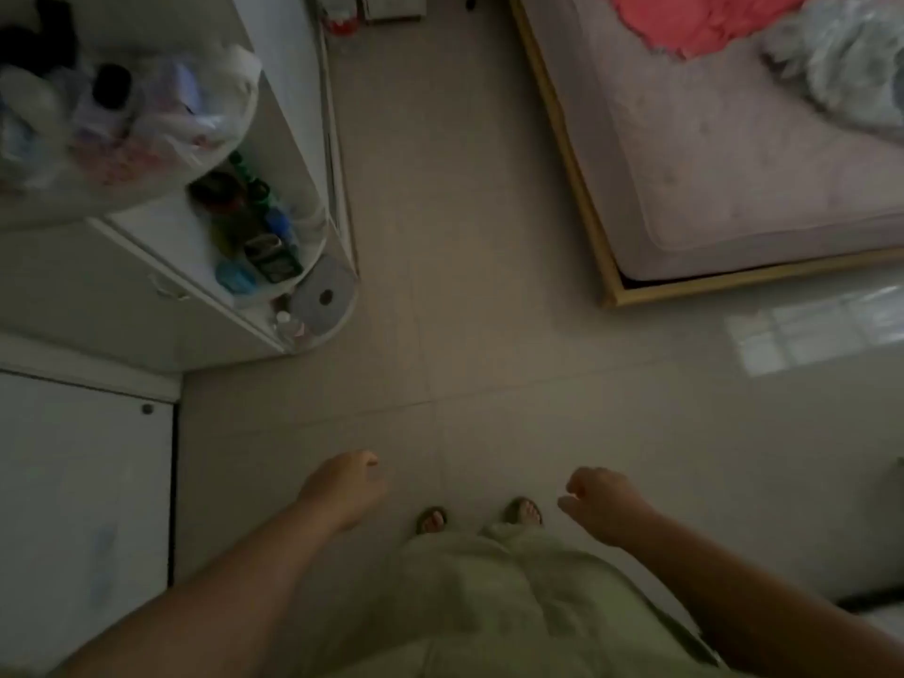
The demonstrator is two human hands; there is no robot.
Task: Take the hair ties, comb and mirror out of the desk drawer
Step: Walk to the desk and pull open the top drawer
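Observation:
I look straight down at a tiled floor with both arms stretched out in front of me. My left hand [345, 489] hangs over the floor with its fingers loosely curled and holds nothing. My right hand [604, 504] is also loosely curled and empty. A white desk [161, 256] with rounded corner shelves stands at the left; its drawer front with a small handle [169, 290] looks closed. No hair ties, comb or mirror can be made out in the dim, blurred view.
Plastic bags and bottles [122, 110] crowd the desk top, small items [254, 237] fill the corner shelves. A white cabinet [83, 506] stands at lower left. A bed [734, 154] with a wooden frame and a pink blanket fills the upper right. My sandalled feet [479, 516] stand between the hands.

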